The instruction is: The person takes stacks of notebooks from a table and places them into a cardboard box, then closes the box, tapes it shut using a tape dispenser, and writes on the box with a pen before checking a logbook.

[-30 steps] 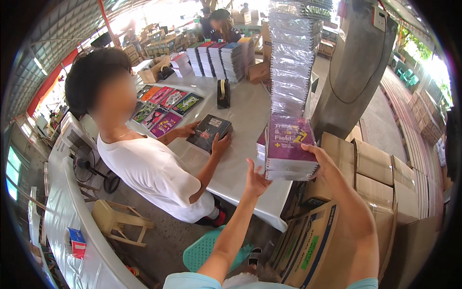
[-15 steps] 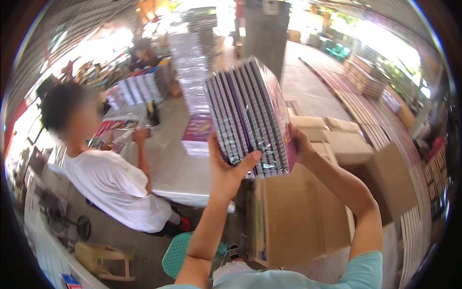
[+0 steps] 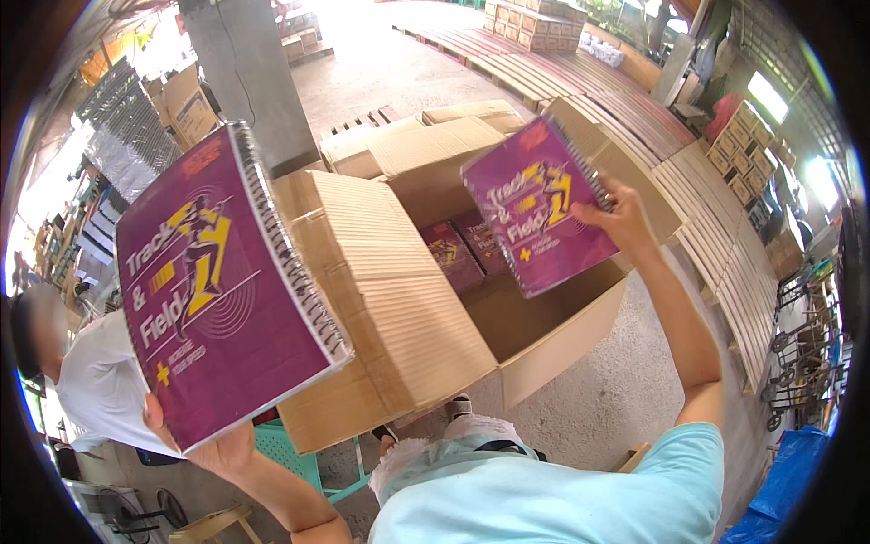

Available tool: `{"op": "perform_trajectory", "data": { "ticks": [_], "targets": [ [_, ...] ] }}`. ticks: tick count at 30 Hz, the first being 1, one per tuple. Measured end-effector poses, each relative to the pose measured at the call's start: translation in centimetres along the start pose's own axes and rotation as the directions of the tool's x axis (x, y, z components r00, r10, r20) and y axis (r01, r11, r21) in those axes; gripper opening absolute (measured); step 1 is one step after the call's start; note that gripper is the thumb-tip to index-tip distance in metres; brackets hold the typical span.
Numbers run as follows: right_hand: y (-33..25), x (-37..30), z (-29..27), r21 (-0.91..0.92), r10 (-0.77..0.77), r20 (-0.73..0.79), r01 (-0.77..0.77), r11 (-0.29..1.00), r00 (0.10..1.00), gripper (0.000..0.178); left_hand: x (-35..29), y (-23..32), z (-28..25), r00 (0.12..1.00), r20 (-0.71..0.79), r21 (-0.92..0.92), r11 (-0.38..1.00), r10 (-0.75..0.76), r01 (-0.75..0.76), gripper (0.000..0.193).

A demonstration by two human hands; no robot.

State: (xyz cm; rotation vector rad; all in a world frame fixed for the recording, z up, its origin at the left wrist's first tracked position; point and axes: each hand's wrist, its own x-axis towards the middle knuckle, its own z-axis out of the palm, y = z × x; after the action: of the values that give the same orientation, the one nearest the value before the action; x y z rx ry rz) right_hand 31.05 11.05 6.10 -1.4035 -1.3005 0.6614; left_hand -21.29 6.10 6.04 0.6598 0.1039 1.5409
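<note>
My left hand (image 3: 217, 446) is closed round the lower edge of a purple spiral notebook (image 3: 227, 354), raised at the left; whether others lie under it I cannot tell. A dark coil runs down its right edge, and its cover bears a yellow and black runner. My right hand (image 3: 625, 220) grips a matching spiral notebook (image 3: 535, 245) by its right side, thumb on the cover. That one is tilted above the mouth of an open cardboard box (image 3: 399, 304). Inside the box, more purple notebooks (image 3: 453, 258) lie at the far left, partly hidden by the flap.
Behind the box are other cartons (image 3: 435, 145) and wooden pallets (image 3: 580, 86). A grey pillar (image 3: 249, 77) rises at far left. Close on the left a person in a white shirt (image 3: 104, 376) stands. A green stool (image 3: 304, 458) is by my legs.
The notebook stack held between both hands has been parted, with notebooks now in each hand. My view has swung right, and the right hand is now over the open box.
</note>
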Motion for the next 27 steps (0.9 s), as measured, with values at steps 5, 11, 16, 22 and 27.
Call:
{"op": "perform_trajectory", "data": {
  "ticks": [5,11,16,22,27],
  "targets": [
    [10.2,2.2,-0.2,-0.125,0.572,0.337,-0.566,0.815,0.748,0.068,-3.6,-4.1,1.4,0.863,-0.169,0.6,0.744,0.476,-0.293,0.058],
    [30.3,-1.8,6.1,-0.734,0.759,0.63,-0.194,0.651,0.161,0.076,-6.1,-6.8,-0.1,0.575,0.608,0.782,-0.535,0.547,-0.319,0.059],
    [33.8,-0.1,10.0,-0.66,0.602,0.749,0.221,0.718,0.277,0.072,-7.7,-11.0,-3.6,0.695,0.256,0.865,0.162,0.672,-0.475,0.051],
    [4.9,4.2,7.3,0.696,-0.096,0.578,-0.428,0.576,0.811,0.075,4.0,-22.3,7.5,0.969,-0.065,0.586,0.777,-0.238,0.23,0.096],
    [3.3,5.4,1.0,0.185,-0.204,0.168,0.173,0.967,0.964,0.091,6.5,-22.1,6.3,0.939,0.334,0.915,0.266,-0.077,-0.304,0.115]
  ]
}}
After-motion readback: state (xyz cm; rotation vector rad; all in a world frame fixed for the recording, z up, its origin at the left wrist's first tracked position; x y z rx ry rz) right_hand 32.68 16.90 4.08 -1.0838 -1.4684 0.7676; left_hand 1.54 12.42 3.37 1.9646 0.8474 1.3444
